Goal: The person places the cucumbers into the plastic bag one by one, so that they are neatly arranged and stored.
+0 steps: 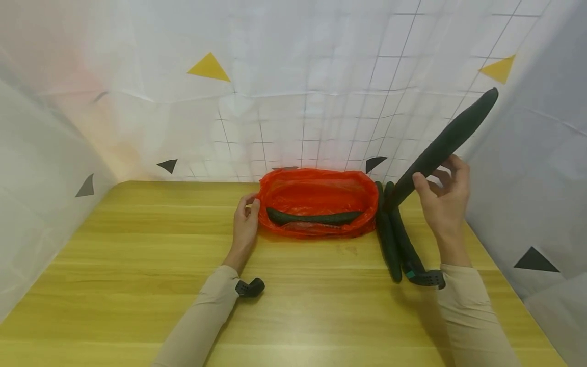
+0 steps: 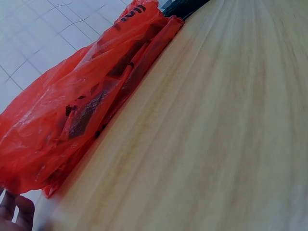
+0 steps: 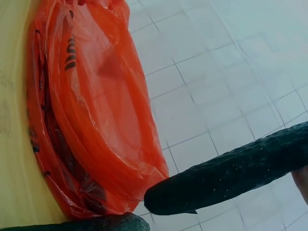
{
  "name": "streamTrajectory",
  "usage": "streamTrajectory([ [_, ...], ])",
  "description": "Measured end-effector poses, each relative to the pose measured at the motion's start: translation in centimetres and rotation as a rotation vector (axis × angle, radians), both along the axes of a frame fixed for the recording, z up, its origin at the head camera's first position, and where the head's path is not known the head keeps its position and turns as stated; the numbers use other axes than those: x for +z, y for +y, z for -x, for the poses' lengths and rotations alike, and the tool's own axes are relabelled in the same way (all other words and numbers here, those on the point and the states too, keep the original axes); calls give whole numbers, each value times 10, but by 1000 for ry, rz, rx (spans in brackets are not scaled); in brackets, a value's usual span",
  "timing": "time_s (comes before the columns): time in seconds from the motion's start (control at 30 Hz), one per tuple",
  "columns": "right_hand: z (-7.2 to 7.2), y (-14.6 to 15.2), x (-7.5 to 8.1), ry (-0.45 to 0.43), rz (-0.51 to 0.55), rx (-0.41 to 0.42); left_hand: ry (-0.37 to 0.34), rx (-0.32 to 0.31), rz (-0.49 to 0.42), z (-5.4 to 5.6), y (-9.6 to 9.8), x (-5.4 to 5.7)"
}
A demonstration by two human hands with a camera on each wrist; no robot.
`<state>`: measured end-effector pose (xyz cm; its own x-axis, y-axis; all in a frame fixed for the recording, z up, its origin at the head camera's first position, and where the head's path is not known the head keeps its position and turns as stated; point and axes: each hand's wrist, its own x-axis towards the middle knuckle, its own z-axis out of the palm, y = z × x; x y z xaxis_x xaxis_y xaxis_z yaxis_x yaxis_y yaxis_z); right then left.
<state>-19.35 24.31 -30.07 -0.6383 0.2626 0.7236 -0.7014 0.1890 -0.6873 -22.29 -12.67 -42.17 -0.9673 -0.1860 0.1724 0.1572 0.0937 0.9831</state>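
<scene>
As I am watching, the left hand (image 1: 246, 224) is pinching the rim of the red bag (image 1: 316, 191), where a bagged cucumber (image 1: 321, 218) is lying; two loose cucumbers (image 1: 389, 244) are resting alongside; the right hand (image 1: 448, 204) is gripping a tilted cucumber (image 1: 447, 145) below its middle, risking top-heavy slipping or, near the rim, snagged plastic.

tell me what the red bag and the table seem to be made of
Red bag: probably thin plastic film, glossy and partly see-through, judging by its crinkles and highlights.
Table: wood or wood-look laminate, smooth with a slight sheen; grain-like streaks show, but I can't tell which.
</scene>
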Motion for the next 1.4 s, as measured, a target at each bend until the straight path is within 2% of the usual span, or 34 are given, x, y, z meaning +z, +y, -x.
streamTrajectory([
  [0.07, 0, -2, 0, 15, -7, 3, 7, 3, -9, 5, -1, -8],
  [0.17, -1, -5, 0, 30, 13, 37, 23, 17, 4, 6, 0, -11],
  [0.37, -1, -8, 1, 75, 53, 124, 22, 23, 18, 6, 2, -12],
  [0.6, -2, -12, 2, 115, 112, 166, 14, 18, 38, 7, 1, -12],
  [0.9, 2, -20, -6, 26, 42, 200, 54, 33, 51, 7, 0, -12],
  [1.07, 6, -24, -13, 2, -3, 203, 58, 35, 53, 7, 0, -12],
  [1.4, 11, -27, -22, -50, -24, 218, 39, 25, 27, 7, 1, -12],
])
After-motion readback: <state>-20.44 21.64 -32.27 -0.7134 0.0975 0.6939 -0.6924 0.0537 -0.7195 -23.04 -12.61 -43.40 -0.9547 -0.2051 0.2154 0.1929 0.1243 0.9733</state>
